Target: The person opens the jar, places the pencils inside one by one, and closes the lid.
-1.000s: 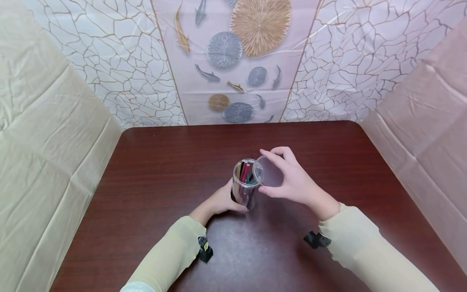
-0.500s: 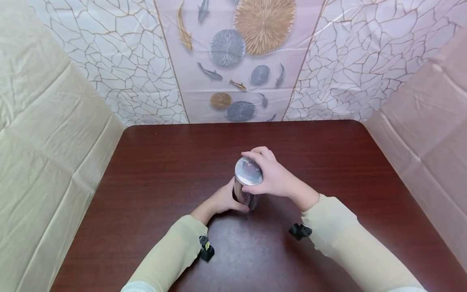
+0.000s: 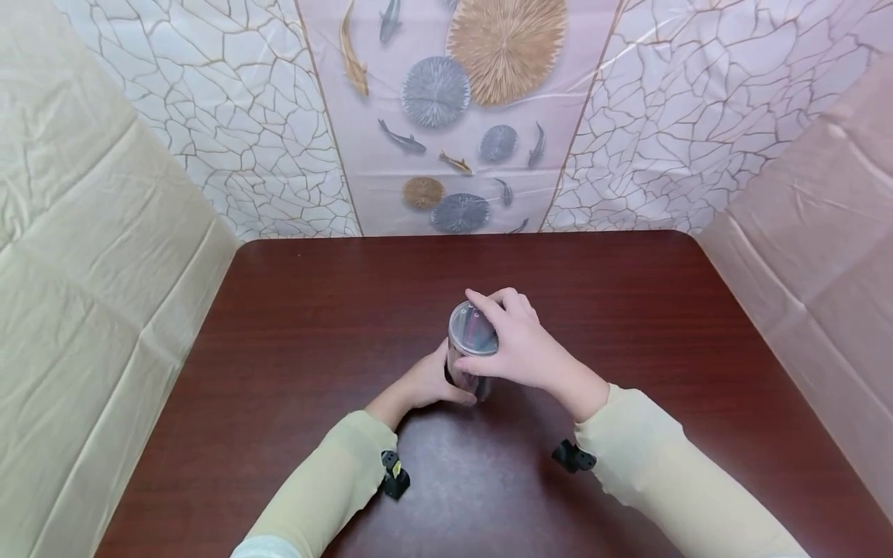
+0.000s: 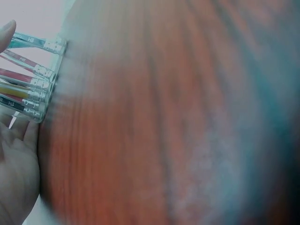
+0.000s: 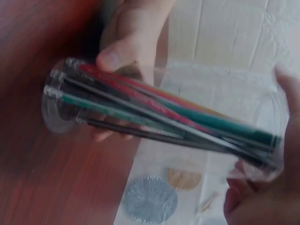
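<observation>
A clear plastic jar stands upright near the middle of the table, with several pencils in red, green, black and yellow inside. My left hand grips the jar low on its left side. A round clear lid sits on the mouth, and my right hand holds its rim with thumb and fingers spread around it. Whether the lid is fully seated I cannot tell. In the left wrist view, the pencil ends marked HB show through the jar wall beside the left palm.
The dark red-brown wooden table reaches back to a patterned cloth wall. Plain cream cloth hangs at the left and pinkish cloth at the right. A small black camera is worn on each wrist.
My right hand has brought the lid leftward from beside the jar's rim onto its mouth, then lowered and levelled it. My left hand keeps its grip on the jar.
</observation>
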{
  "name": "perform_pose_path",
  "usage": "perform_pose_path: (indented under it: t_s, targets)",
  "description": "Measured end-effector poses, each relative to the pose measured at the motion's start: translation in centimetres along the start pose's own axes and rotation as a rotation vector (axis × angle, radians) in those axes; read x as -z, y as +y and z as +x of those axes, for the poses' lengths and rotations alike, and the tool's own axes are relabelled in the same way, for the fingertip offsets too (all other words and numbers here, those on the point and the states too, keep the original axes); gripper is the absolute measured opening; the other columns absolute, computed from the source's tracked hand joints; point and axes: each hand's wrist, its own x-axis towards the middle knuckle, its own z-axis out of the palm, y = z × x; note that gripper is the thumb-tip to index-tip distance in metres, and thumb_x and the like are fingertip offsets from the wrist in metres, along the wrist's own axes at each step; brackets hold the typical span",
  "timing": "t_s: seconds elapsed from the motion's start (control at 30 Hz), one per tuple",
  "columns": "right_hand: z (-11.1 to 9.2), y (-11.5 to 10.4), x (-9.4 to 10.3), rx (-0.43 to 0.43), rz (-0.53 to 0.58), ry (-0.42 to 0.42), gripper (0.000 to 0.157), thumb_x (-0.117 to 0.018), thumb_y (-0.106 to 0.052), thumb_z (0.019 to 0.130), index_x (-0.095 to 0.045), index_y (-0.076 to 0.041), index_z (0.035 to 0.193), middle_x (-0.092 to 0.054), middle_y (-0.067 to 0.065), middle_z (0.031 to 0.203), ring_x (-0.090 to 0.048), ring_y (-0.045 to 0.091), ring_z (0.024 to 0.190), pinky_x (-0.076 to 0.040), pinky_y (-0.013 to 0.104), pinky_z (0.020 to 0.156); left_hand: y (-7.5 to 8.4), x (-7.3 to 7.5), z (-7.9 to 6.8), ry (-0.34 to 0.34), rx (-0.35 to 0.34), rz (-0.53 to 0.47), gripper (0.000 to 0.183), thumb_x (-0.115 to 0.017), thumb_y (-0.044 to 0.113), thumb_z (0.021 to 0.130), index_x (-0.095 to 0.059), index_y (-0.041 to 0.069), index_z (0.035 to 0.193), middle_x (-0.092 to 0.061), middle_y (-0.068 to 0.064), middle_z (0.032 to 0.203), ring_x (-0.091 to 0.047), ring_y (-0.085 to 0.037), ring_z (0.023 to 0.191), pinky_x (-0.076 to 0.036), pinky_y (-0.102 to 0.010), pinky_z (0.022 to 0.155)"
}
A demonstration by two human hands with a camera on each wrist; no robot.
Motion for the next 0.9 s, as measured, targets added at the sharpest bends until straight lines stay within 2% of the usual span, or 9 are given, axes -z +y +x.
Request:
perform_pose_path:
  t_s: [0.1,0.17,0.3,0.4,0.53,0.6,0.77,0.9]
  targets:
    - [-0.1,0.7,0.4,0.005,0.079,-0.043,0.106,-0.081,-0.043,0.065,-0.024,-0.007,0.147,-0.045,0.013,0.121,-0.038,0.029,0.111,-0.029,0.05,0.092,-0.1,0.0,-0.1,0.013,0.018,0.011,0.108,-0.088,0.025,0.06,-0.022,0.024,0.145,-0.047,0.004,0.135,-0.047,-0.011,0.117,-0.035,-0.033,0.099]
    - [0.0,1.5,0.6,0.024,0.154,-0.059,0.109,-0.083,-0.038,0.064,-0.02,-0.006,0.148,-0.044,0.013,0.128,-0.036,0.028,0.117,-0.028,0.051,0.097,-0.1,0.0,-0.3,0.021,0.038,0.026,0.106,-0.088,0.027,0.059,-0.024,0.024,0.144,-0.048,0.003,0.134,-0.048,-0.012,0.116,-0.035,-0.034,0.099]
    - [0.3,2.9,0.4,0.073,0.292,-0.082,0.095,-0.084,-0.026,0.066,-0.031,-0.006,0.143,-0.04,0.012,0.134,-0.034,0.026,0.123,-0.03,0.049,0.1,-0.3,0.0,-0.3,0.023,0.062,0.036,0.105,-0.088,0.029,0.059,-0.025,0.024,0.143,-0.05,0.002,0.132,-0.049,-0.013,0.115,-0.035,-0.035,0.099]
    - [0.3,2.8,-0.1,0.023,0.355,-0.077,0.08,-0.084,-0.023,0.068,-0.043,-0.008,0.135,-0.042,0.009,0.129,-0.038,0.023,0.119,-0.034,0.044,0.096,-0.4,0.0,-0.2,0.018,0.053,0.025,0.106,-0.088,0.029,0.059,-0.024,0.026,0.143,-0.05,0.004,0.132,-0.049,-0.012,0.115,-0.036,-0.035,0.099]
    - [-0.4,1.7,-0.1,-0.075,0.319,-0.043,0.078,-0.083,-0.029,0.068,-0.043,-0.008,0.131,-0.044,0.009,0.124,-0.041,0.022,0.114,-0.036,0.043,0.094,-0.3,0.1,-0.1,0.026,0.045,0.024,0.104,-0.088,0.03,0.058,-0.027,0.026,0.142,-0.051,0.006,0.13,-0.05,-0.011,0.114,-0.037,-0.034,0.097]
    - [-0.9,1.4,0.2,-0.085,0.276,-0.031,0.079,-0.083,-0.029,0.068,-0.042,-0.006,0.133,-0.044,0.01,0.125,-0.041,0.023,0.115,-0.036,0.044,0.095,-0.3,0.2,-0.1,0.032,0.049,0.033,0.101,-0.089,0.03,0.057,-0.03,0.024,0.14,-0.052,0.005,0.128,-0.05,-0.011,0.112,-0.037,-0.035,0.097]
    - [-1.6,1.9,1.0,-0.046,0.238,-0.024,0.072,-0.082,-0.024,0.07,-0.047,-0.004,0.13,-0.048,0.01,0.123,-0.043,0.022,0.114,-0.035,0.044,0.095,-0.1,0.3,-0.1,0.013,0.046,0.041,0.098,-0.088,0.028,0.059,-0.032,0.021,0.138,-0.053,0.004,0.126,-0.051,-0.012,0.112,-0.038,-0.035,0.097]
    - [-1.1,2.4,1.3,-0.002,0.226,-0.055,0.083,-0.084,-0.026,0.069,-0.04,-0.001,0.135,-0.043,0.014,0.128,-0.041,0.025,0.116,-0.035,0.045,0.097,0.0,0.3,0.0,-0.001,0.04,0.046,0.1,-0.088,0.027,0.059,-0.029,0.021,0.14,-0.052,0.005,0.128,-0.05,-0.011,0.113,-0.037,-0.034,0.097]
